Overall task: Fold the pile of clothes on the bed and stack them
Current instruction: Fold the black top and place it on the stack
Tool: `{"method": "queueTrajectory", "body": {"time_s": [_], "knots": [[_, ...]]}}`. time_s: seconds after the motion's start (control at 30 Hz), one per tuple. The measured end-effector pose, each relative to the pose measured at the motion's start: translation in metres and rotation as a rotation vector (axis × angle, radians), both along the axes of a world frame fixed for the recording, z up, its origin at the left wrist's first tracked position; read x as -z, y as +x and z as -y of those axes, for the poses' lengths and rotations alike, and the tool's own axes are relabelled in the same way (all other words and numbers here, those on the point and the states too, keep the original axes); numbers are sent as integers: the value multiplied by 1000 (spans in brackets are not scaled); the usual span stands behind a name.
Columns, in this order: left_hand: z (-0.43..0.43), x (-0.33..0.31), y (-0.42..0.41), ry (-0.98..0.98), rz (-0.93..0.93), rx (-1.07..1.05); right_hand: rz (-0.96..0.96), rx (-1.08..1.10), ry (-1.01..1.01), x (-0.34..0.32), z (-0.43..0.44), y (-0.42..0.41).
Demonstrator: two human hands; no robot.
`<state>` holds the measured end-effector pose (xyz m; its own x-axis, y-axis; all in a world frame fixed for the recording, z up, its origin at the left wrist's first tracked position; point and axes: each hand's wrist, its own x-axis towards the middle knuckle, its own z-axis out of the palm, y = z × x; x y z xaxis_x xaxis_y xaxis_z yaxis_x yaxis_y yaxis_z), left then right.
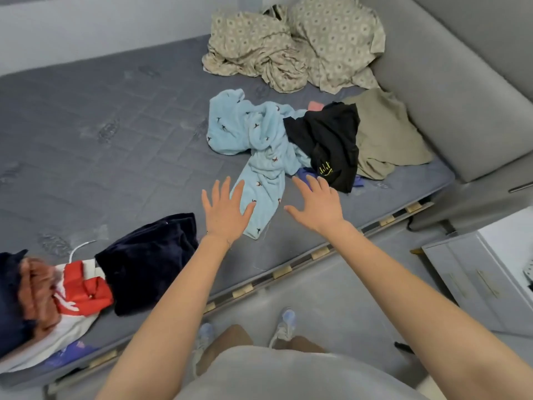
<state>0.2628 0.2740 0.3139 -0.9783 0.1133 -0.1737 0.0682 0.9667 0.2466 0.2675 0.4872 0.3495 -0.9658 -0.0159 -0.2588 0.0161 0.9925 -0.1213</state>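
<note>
Fingers [227, 189] of both hands are spread straight and hold nothing, with the left hand [223, 210] and the right hand [315, 202] held palm-down above the near side of the grey quilted bed mattress [101, 134]. The light blue fleece garment with small dark marks [253, 131] lies directly ahead. Its crumpled body is beyond the fingertips, and one long limb trails back toward the person. This long axis runs near to far, tilted slightly left, and passes between the two hands. The left hand overlaps the limb's near end at the thumb, though contact cannot be judged. The right hand lies just beside the limb, its fingertips close to the black garment with a yellow mark [326, 140]. The left hand is judged nearer for the first grip. A folded navy velvet garment [150, 261] lies well apart to the left.
</note>
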Motion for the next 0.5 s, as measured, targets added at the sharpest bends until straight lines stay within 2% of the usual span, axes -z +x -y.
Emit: {"method": "queueTrajectory", "body": {"time_s": [0.23,0.5], "knots": [[-70,-2,-21,34,-6,20,-10,65,2,0,-83,-15],[-110,14,-89,51,-27,44,-8,150,-53,13,-132,-67]]}}
